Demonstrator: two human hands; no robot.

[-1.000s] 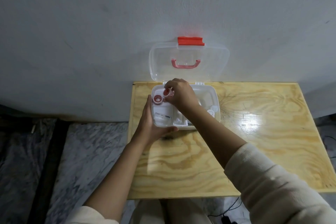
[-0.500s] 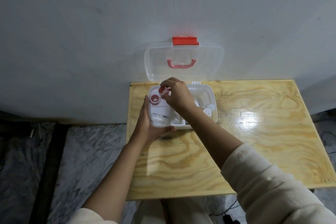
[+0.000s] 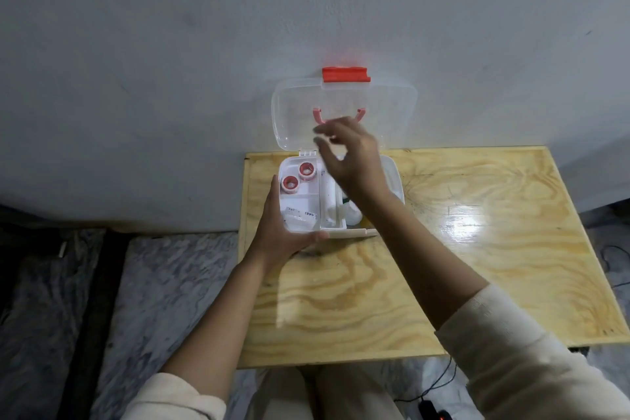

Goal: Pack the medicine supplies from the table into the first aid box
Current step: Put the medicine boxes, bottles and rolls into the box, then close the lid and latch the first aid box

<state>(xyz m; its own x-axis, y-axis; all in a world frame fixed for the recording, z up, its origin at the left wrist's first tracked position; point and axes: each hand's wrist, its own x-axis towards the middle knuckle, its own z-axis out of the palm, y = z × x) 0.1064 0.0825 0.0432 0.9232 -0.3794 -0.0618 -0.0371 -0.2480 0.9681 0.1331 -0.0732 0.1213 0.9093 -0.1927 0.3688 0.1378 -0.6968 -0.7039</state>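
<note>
The white first aid box point(image 3: 395, 177) stands open at the table's far left, its clear lid point(image 3: 293, 112) with a red latch point(image 3: 346, 74) leaning on the wall. Two red-cored tape rolls point(image 3: 306, 170) point(image 3: 290, 183) lie in the back left compartment. White packets point(image 3: 300, 216) fill the front left compartment. My left hand point(image 3: 283, 228) grips the box's front left corner. My right hand point(image 3: 351, 155) hovers above the box with fingers apart and nothing in it, hiding the middle compartments.
The plywood table point(image 3: 443, 266) stands against a grey wall. A marbled floor lies to the left. A black cable and a small device point(image 3: 433, 411) lie on the floor near my right sleeve.
My right hand has let go of the second tape roll in the back left compartment and lifted away upward, fingers spread. My left hand has stayed on the box.
</note>
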